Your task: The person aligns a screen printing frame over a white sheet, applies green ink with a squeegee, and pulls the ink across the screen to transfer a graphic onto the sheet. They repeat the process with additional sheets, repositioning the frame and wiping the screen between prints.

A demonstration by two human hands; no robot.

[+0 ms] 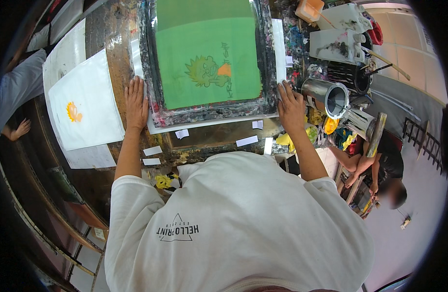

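Note:
A screen-printing frame point(212, 114) with green mesh point(209, 39) lies in front of me on a paint-stained table. Its stencil shows a spiky-haired cartoon figure, partly orange. Beneath the frame is a white sheet point(280, 53), whose margins stick out at the left, right and near sides. My left hand point(136, 104) rests flat at the sheet's left edge, fingers stretched forward beside the frame's near left corner. At the opposite edge, my right hand point(291, 106) touches the sheet near the frame's right corner, fingers extended. Neither hand grips anything.
White sheets point(92, 117), the top one bearing an orange print, lie at left. Small paper pieces point(247, 141) dot the near edge. Stained plastic jugs point(338, 45), a metal can point(326, 97) and a stick crowd the right. One person point(392, 160) sits at right; another's sleeve point(22, 87) shows at left.

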